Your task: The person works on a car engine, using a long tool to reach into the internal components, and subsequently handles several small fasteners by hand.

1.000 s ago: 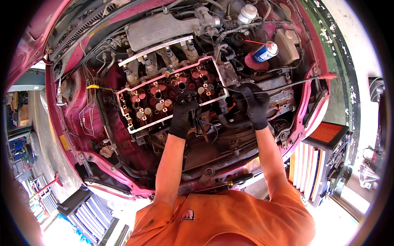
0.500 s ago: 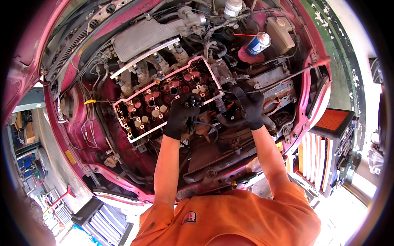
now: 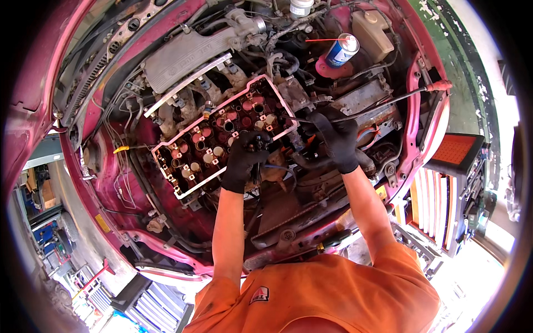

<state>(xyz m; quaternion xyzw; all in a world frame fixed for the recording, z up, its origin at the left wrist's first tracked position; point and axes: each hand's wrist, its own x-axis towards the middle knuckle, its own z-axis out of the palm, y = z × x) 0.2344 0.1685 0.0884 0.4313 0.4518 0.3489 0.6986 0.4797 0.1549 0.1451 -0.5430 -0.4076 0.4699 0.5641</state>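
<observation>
Both my hands wear black gloves above the open engine bay. My left hand (image 3: 244,161) is closed around a bundle of long dark bolts (image 3: 257,173), their ends clustered at the fingers, over the near edge of the cylinder head (image 3: 219,136). The head lies open, with round reddish and pale tops and a light rim. Further right, my right hand (image 3: 336,139) is closed on a long thin rod (image 3: 383,105) with a red end (image 3: 438,85). The rod's other end reaches the right rim of the head. Its exact grip is partly hidden by the fingers.
A blue spray can (image 3: 341,51) with a red straw stands at the back right. Behind the head runs a grey intake cover (image 3: 189,58). Hoses and wiring surround it. The pink car body edges the bay; a tool cabinet (image 3: 438,194) stands at right, another (image 3: 152,302) at lower left.
The whole view has shifted slightly. My left hand has turned a little with the bolts. My right hand keeps its grip on the rod, nearly unmoved.
</observation>
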